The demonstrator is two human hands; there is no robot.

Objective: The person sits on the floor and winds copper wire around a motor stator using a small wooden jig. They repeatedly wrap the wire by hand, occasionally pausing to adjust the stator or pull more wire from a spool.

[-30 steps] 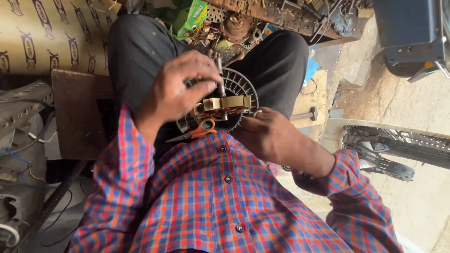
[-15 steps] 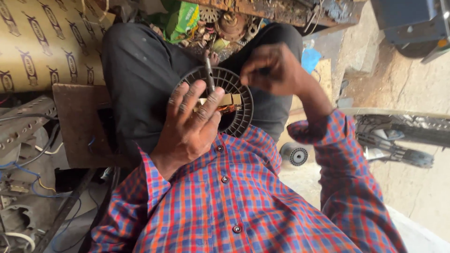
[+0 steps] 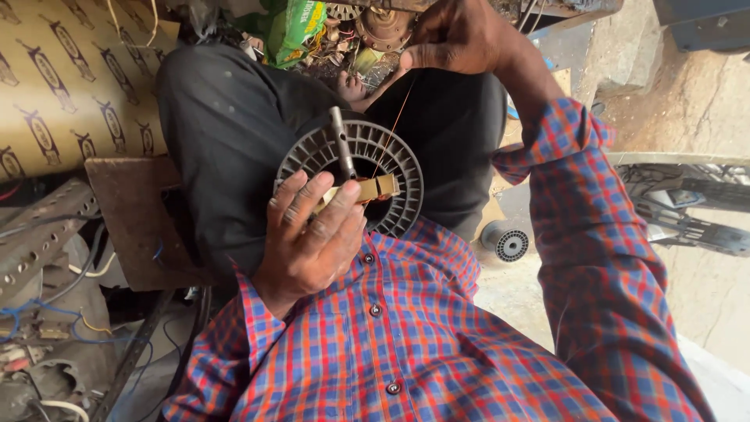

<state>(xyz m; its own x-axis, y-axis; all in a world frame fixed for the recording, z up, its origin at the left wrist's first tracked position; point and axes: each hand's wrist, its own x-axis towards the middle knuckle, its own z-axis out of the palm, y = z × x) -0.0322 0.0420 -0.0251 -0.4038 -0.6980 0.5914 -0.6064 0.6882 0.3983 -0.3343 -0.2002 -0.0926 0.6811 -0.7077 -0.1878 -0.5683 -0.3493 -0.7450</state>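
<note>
While the person sits with dark trousers (image 3: 226, 133) and a checked shirt (image 3: 406, 344) filling most of the view, a big tan sheet (image 3: 70, 78) printed with rows of dark emblems covers the upper left corner. Below it a brown board (image 3: 133, 219) lies flat beside the left thigh, with grey perforated metal (image 3: 39, 234) and loose blue wires (image 3: 31, 328) crowding the lower left edge. To the right the pale ground (image 3: 703, 101) is more open, with a dark metal frame (image 3: 687, 211) lying across it and a small grey wheel (image 3: 510, 244) near the right knee. At the top centre a green bag (image 3: 293, 27) with a printed face sits among rusty scrap (image 3: 375, 31).

On the lap rests a round grey ribbed rotor (image 3: 391, 168), its shaft (image 3: 341, 144) pointing up. The left hand (image 3: 308, 234) has its grip closed around a brass-coloured piece (image 3: 373, 187) at the rotor's hub, fingers spread over the rim. The right hand (image 3: 461, 35) is raised well above, its grip pinching a thin copper wire (image 3: 394, 125), which runs taut down to the brass piece.
</note>
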